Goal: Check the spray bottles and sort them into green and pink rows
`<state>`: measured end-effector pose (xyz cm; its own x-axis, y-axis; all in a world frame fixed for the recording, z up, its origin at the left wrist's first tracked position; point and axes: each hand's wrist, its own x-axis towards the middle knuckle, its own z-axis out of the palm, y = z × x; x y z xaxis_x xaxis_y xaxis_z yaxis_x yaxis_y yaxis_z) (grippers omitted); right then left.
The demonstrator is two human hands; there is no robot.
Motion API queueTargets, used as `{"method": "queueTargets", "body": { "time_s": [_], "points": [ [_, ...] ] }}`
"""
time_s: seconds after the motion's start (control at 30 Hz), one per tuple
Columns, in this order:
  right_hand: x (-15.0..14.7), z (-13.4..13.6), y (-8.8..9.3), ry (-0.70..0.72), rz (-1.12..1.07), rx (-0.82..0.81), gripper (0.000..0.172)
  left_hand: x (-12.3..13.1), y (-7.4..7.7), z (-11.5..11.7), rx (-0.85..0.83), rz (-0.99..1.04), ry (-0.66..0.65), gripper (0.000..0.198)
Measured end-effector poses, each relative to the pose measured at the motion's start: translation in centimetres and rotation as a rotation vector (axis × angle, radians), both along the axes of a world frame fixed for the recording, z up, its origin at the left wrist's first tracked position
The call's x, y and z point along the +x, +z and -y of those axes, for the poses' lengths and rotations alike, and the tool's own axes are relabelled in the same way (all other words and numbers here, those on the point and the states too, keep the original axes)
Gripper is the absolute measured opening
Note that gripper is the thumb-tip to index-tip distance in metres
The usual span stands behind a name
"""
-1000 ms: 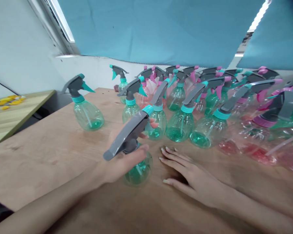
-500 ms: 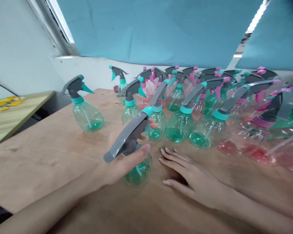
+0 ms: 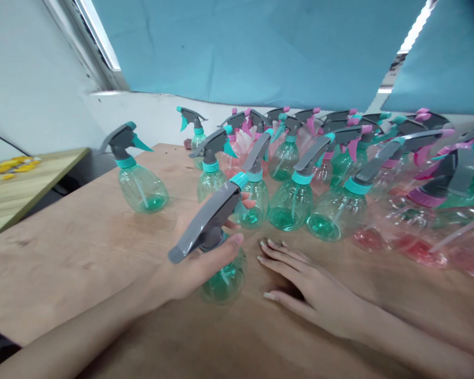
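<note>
My left hand (image 3: 205, 263) is wrapped round the neck of a green spray bottle (image 3: 225, 279) with a grey and teal trigger head. Its nozzle points away from me, and part of the neck and trigger is hidden by my fingers. To the right, my right hand (image 3: 308, 284) rests palm down on the wooden table (image 3: 63, 263), fingers stretched out and holding nothing. Just beyond my fingertips stands a green spray bottle (image 3: 290, 208) with liquid in its base. Another green spray bottle (image 3: 142, 184) stands apart on the left.
Several green and pink spray bottles crowd the back and right, among them a pink one (image 3: 418, 242) near the right edge. Behind them hangs a blue sheet (image 3: 240, 47). Yellow items (image 3: 16, 166) lie on a separate wooden surface (image 3: 59, 163) at far left.
</note>
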<state>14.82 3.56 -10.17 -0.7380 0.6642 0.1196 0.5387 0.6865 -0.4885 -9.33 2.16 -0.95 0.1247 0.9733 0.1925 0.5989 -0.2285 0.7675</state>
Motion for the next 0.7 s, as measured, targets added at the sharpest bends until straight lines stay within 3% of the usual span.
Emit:
{"method": "queueTargets", "body": {
  "time_s": [0.53,0.7],
  "points": [
    [0.0,0.0,-0.2,0.002,-0.007,0.018,0.057,0.1,0.6,0.0,-0.063,0.006,-0.003,0.04],
    [-0.1,0.0,-0.1,-0.003,-0.013,0.012,0.057,0.0,1.2,0.1,0.001,-0.015,-0.042,0.032]
  ]
}}
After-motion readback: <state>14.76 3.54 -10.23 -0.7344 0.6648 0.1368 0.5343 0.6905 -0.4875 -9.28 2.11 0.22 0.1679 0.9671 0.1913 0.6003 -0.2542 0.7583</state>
